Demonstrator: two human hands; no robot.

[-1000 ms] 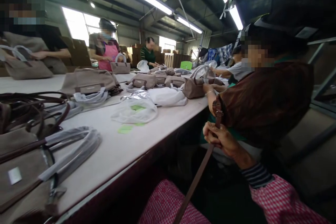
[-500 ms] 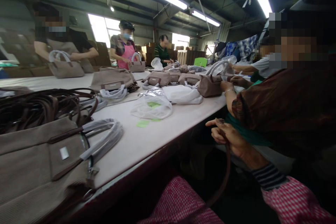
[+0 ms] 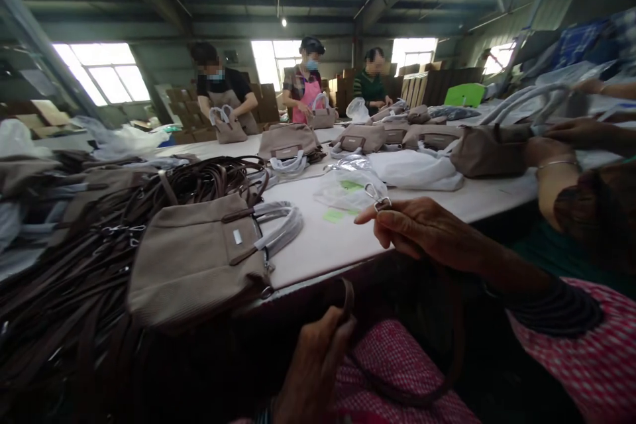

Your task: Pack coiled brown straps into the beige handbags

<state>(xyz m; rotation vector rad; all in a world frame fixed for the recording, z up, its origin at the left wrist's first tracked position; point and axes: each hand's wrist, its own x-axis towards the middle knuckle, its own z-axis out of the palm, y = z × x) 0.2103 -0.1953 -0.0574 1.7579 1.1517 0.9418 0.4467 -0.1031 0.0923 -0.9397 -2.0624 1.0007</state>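
My right hand (image 3: pixel 422 228) pinches the end of a brown bag strap near its metal snap hook (image 3: pixel 373 197), held above the table's front edge. From there the strap (image 3: pixel 454 344) hangs in a loop over my lap. Lower down, my left hand (image 3: pixel 318 358) is closed around another part of the strap, a short loop of it standing up past the fingers. Left of both hands, a taupe handbag (image 3: pixel 193 258) lies on the table edge, its handles (image 3: pixel 283 228) wrapped in clear plastic. A heap of dark brown straps (image 3: pixel 89 278) with metal hooks lies beside and behind it.
Crumpled plastic bags (image 3: pixel 412 169) and green paper slips (image 3: pixel 338 215) lie on the pale table (image 3: pixel 298 258). Several taupe bags (image 3: pixel 288 142) stand farther back. A co-worker's arms (image 3: pixel 556 159) reach in at the right, holding a bag (image 3: pixel 489 152). Several people work across the table.
My view has swung left. My left hand has come into sight holding the strap. My right hand is raised closer to the table, and the snap hook now shows at its fingertips.
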